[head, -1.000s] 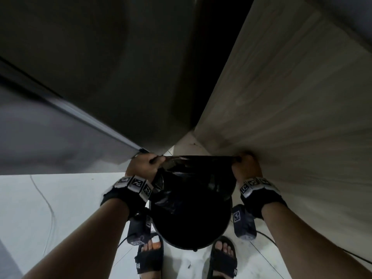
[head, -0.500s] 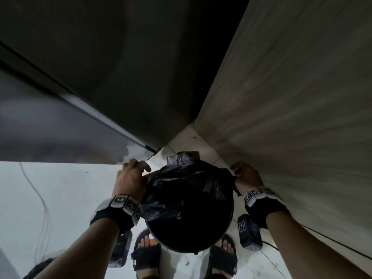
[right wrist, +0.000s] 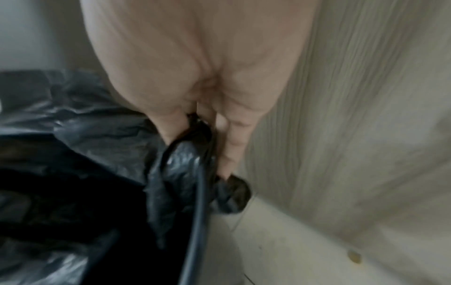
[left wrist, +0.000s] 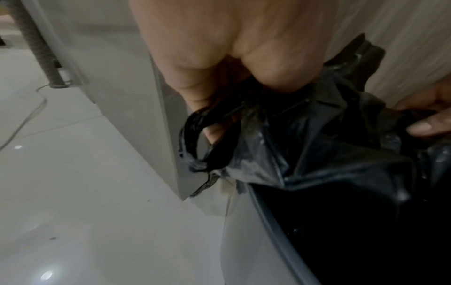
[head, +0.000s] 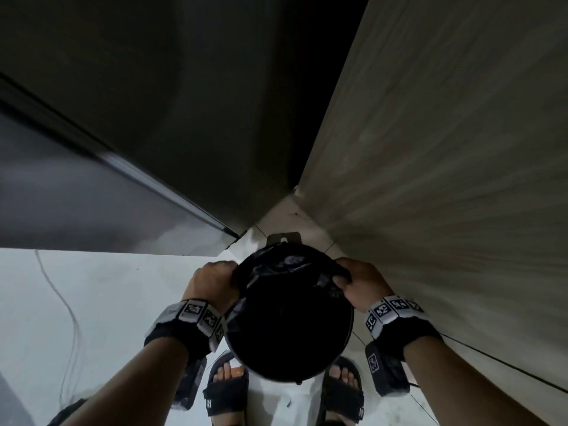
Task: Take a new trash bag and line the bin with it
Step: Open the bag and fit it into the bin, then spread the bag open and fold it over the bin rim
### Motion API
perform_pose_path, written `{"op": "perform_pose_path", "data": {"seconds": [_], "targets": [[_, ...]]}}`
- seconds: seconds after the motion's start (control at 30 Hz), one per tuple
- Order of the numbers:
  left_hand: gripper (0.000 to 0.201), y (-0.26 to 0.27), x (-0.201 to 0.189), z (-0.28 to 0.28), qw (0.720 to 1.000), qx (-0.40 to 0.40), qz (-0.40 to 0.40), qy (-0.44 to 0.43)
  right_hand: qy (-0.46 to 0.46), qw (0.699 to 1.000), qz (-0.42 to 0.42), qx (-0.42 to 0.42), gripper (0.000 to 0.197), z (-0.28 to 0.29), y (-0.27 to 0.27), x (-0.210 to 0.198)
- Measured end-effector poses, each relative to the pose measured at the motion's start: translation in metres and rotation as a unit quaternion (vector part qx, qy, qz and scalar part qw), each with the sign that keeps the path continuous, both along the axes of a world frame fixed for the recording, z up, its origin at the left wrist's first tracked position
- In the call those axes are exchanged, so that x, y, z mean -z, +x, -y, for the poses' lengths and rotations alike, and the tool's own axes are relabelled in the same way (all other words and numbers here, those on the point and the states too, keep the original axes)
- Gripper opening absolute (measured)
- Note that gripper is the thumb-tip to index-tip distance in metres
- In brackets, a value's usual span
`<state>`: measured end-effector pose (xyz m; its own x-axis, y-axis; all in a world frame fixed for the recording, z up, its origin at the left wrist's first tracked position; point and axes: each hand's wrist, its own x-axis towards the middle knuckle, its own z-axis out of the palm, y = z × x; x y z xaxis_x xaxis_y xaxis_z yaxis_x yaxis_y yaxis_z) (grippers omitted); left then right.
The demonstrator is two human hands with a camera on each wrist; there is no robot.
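Note:
A round bin point(head: 349, 333) stands on the floor between my feet, its inside dark. A black trash bag point(head: 285, 265) is spread over its far rim. My left hand point(head: 215, 279) grips the bag's left edge at the rim; in the left wrist view a bag handle loop point(left wrist: 207, 138) hangs round my left hand point(left wrist: 219, 86). My right hand point(head: 359, 282) grips the bag's right edge, and the right wrist view shows my right hand point(right wrist: 219, 144) curled on bunched plastic point(right wrist: 183, 160) at the bin's rim point(right wrist: 198, 221). The bag's bottom is hidden in the bin.
A wood-grain cabinet side point(head: 445, 179) rises close on the right. A grey appliance point(head: 107, 210) stands close on the left, its corner point(left wrist: 171, 144) near my left hand. The floor is pale tile point(head: 92, 302) with a thin cable point(head: 61, 302) lying on it. My sandalled feet point(head: 227, 392) flank the bin.
Both hands came down and inward with the bag's edge, from above the bin to its rim. The bag now lies lower, over the far rim.

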<state>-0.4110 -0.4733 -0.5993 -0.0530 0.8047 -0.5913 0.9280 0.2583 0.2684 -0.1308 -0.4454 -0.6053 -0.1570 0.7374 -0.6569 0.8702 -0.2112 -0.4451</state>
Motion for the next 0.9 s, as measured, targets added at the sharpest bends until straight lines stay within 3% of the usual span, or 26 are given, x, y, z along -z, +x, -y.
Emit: {"op": "perform_pose_path", "data": {"seconds": [0.07, 0.13, 0.2, 0.3, 0.4, 0.5, 0.57, 0.67, 0.73, 0.8, 0.83, 0.9], "targets": [[0.041, 0.004, 0.005, -0.013, 0.999, -0.01, -0.004, 0.039, 0.061, 0.997, -0.015, 0.035, 0.025, -0.008, -0.001, 0.001], [0.043, 0.003, 0.009, -0.027, 0.993, -0.097, 0.031, 0.061, 0.112, 0.988, -0.044, 0.095, 0.022, -0.018, 0.001, 0.003], [0.031, -0.002, 0.01, -0.027, 0.976, -0.192, 0.075, 0.07, 0.148, 0.973, -0.072, 0.164, 0.021, -0.02, 0.009, 0.004], [0.029, -0.011, 0.002, 0.003, 0.968, -0.221, 0.113, 0.039, 0.111, 0.972, -0.042, 0.203, 0.025, 0.0, 0.023, 0.001], [0.05, -0.017, -0.002, 0.049, 0.984, -0.14, 0.114, 0.003, 0.027, 0.981, -0.004, 0.19, 0.024, 0.041, 0.029, 0.007], [0.057, -0.02, 0.008, 0.086, 0.991, -0.104, 0.079, -0.039, -0.035, 0.984, 0.02, 0.172, 0.025, 0.07, 0.028, 0.017], [0.063, -0.02, 0.013, 0.098, 0.996, -0.087, 0.023, 0.016, 0.023, 0.983, 0.064, 0.17, 0.01, 0.072, 0.022, 0.01], [0.064, -0.006, 0.001, 0.095, 0.984, -0.035, -0.027, 0.173, 0.207, 0.957, 0.085, 0.185, 0.052, 0.065, 0.01, -0.012], [0.066, 0.01, -0.009, 0.09, 0.977, 0.067, -0.024, 0.199, 0.254, 0.962, 0.064, 0.073, 0.067, 0.054, 0.0, -0.025], [0.066, 0.021, -0.009, 0.093, 0.968, 0.183, -0.025, 0.168, 0.222, 0.968, 0.068, -0.091, 0.068, 0.046, -0.006, -0.023], [0.058, 0.024, -0.009, 0.094, 0.962, 0.228, -0.021, 0.149, 0.195, 0.966, 0.072, -0.154, 0.062, 0.044, -0.005, -0.02], [0.035, 0.024, -0.01, 0.102, 0.95, 0.28, -0.006, 0.136, 0.159, 0.966, 0.083, -0.184, 0.041, 0.043, 0.004, -0.018]]}}
